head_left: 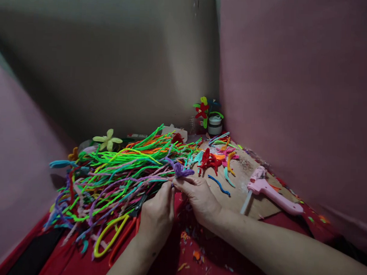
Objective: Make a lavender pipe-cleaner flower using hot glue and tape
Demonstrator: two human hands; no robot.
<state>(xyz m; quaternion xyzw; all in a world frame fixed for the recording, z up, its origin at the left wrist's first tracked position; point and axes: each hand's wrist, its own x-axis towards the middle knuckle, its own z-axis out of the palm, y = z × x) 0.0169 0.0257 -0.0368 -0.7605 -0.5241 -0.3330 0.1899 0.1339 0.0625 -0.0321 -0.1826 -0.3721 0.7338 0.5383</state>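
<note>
A purple pipe-cleaner flower point(181, 170) with looped petals is held up in the middle of the head view. My right hand point(201, 197) pinches its base from the right, thumb and forefinger closed. Right against it, my left hand point(157, 210) is closed too, its fingertips pinched at a bit of purple under the petals. How far the flower's lower end runs is hidden by the fingers. Behind and left of my hands lies a big heap of pipe cleaners point(122, 163), mostly green, orange, purple and pink.
On the cardboard point(240, 199) to the right lie a pink hot glue gun point(268, 190), a blue pipe cleaner piece point(219, 185) and red bent pieces point(210, 160). A yellow flower point(108, 141) and a white jar point(215, 125) stand behind. Scraps litter the red cloth point(215, 263).
</note>
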